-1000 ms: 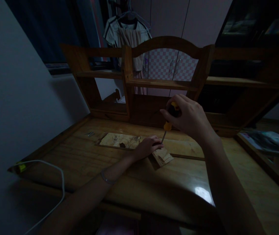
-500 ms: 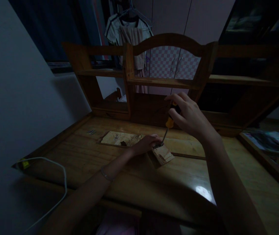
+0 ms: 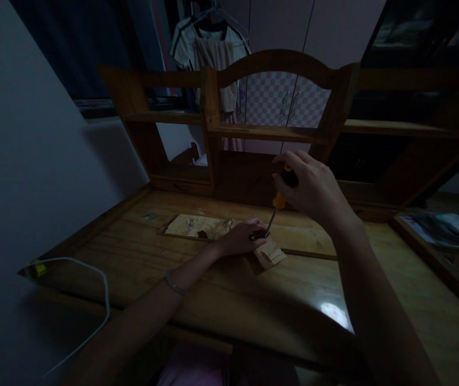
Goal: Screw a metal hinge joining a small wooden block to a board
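Observation:
My right hand (image 3: 312,187) is wrapped round the black-and-yellow handle of a screwdriver (image 3: 278,202) held nearly upright, tip down. The tip meets a small dark metal piece (image 3: 257,235) on a pale wooden board (image 3: 270,255) lying on the desk. My left hand (image 3: 239,240) rests on that board with its fingers closed about the metal piece, right beside the screwdriver tip. A second, longer pale board (image 3: 197,226) lies just left of my left hand.
The wooden desk (image 3: 302,289) has a raised rim and a shelf unit (image 3: 278,128) along its back. A few small screws (image 3: 149,216) lie at the back left. A white cable (image 3: 93,279) hangs over the left edge. Magazines (image 3: 446,228) lie at the right.
My right hand has shifted its grip on the screwdriver handle and risen slightly. My left hand's fingers moved aside, baring the dark metal piece at the tip.

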{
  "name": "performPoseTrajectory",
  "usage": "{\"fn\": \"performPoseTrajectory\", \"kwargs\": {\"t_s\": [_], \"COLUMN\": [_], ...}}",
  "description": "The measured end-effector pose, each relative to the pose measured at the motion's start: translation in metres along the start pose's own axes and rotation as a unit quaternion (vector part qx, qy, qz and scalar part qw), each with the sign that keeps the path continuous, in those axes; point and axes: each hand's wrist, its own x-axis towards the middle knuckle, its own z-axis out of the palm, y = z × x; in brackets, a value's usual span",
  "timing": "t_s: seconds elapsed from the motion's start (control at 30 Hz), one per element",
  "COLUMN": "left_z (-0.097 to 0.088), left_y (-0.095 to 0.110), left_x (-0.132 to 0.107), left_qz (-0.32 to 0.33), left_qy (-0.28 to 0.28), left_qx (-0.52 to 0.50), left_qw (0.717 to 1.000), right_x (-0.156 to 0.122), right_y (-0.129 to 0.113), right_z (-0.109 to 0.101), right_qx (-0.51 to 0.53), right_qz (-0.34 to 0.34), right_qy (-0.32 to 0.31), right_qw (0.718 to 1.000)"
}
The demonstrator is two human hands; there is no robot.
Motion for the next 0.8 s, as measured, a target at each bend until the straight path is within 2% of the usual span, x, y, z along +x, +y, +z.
{"fn": "performPoseTrajectory", "kwargs": {"t_s": [0.23, 0.43, 0.8], "left_z": [-0.0037, -0.0030, -0.0007], "left_y": [0.0041, 0.0037, -0.0045], "left_x": [-0.0009, -0.0012, 0.0010], "left_qz": [0.038, 0.039, 0.046], "left_qy": [-0.015, -0.011, 0.050], "left_qx": [0.025, 0.028, 0.078], "left_qw": [0.999, 0.999, 0.995], "right_x": [0.0004, -0.0005, 0.0000], "right_y": [-0.0042, -0.0021, -0.0022], "right_z": [-0.0015, -0.0008, 0.0004], "right_qx": [0.005, 0.006, 0.001], "right_qz": [0.001, 0.003, 0.003], "right_qy": [-0.003, 0.001, 0.005], "right_qw": [1.000, 1.000, 1.000]}}
